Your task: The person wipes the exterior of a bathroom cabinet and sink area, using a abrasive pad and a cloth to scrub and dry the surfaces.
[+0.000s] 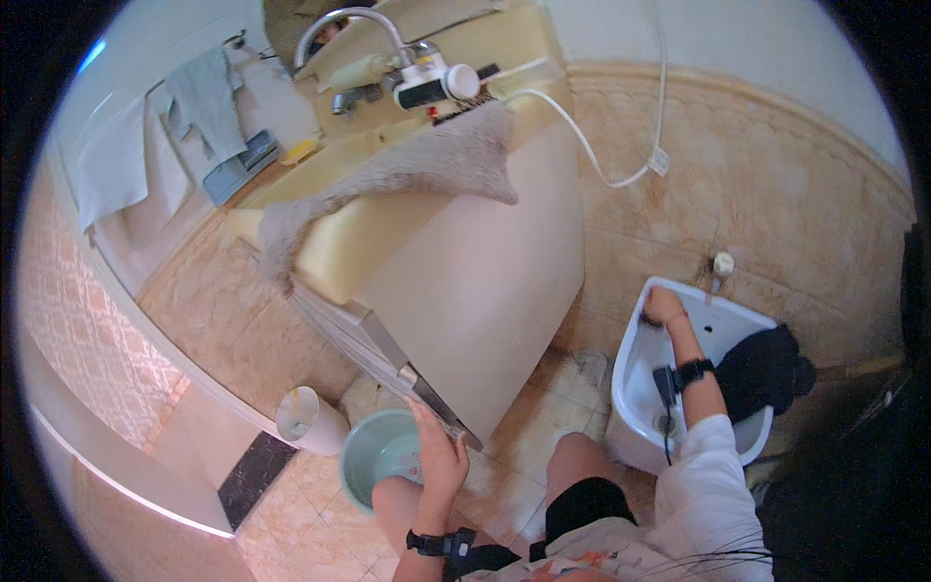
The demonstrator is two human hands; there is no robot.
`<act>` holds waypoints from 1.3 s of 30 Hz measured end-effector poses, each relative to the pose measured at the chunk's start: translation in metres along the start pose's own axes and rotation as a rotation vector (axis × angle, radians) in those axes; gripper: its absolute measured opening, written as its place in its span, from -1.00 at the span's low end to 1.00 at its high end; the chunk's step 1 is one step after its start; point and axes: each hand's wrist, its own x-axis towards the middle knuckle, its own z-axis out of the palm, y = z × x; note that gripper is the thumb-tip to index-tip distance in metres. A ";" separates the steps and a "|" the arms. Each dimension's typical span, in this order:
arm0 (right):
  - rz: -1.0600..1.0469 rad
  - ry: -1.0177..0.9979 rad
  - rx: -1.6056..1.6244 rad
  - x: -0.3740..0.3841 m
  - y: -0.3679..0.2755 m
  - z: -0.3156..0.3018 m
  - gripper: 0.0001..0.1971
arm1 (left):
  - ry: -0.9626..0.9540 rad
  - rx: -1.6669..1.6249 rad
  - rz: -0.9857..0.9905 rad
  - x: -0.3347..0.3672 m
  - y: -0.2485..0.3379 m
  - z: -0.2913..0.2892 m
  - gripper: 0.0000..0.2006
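Observation:
My right hand (663, 305) is down inside a white corner sink (631, 393), against its far left wall. Its fingers are curled, with a little of something dark at their lower edge that I cannot make out. A black cloth (761, 373) is draped over the sink's right side. My left hand (442, 456) has its fingers stretched out by the lower edge of the cabinet door (407, 373); whether they touch it is hard to tell. Below and left of that hand, a green basin (361, 466) with some water stands on the floor.
A white bin (311, 421) stands left of the basin. Above the cabinet, a grey towel (417, 160) hangs over the yellowish washbasin (339, 252), which has a faucet heater (434, 85) with a white cord (592, 160). More towels (204, 102) hang at the upper left.

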 end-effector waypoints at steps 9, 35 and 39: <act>-0.746 0.380 0.663 -0.081 -0.160 -0.183 -0.65 | 0.019 -0.050 -0.018 0.000 0.014 -0.010 -0.18; -1.103 0.807 0.708 -0.165 -0.224 -0.293 -0.78 | 0.554 0.248 0.517 0.153 0.125 -0.216 -0.81; -1.229 0.671 0.507 -0.168 -0.201 -0.312 -0.77 | 0.485 0.372 0.588 0.123 0.141 -0.235 -0.79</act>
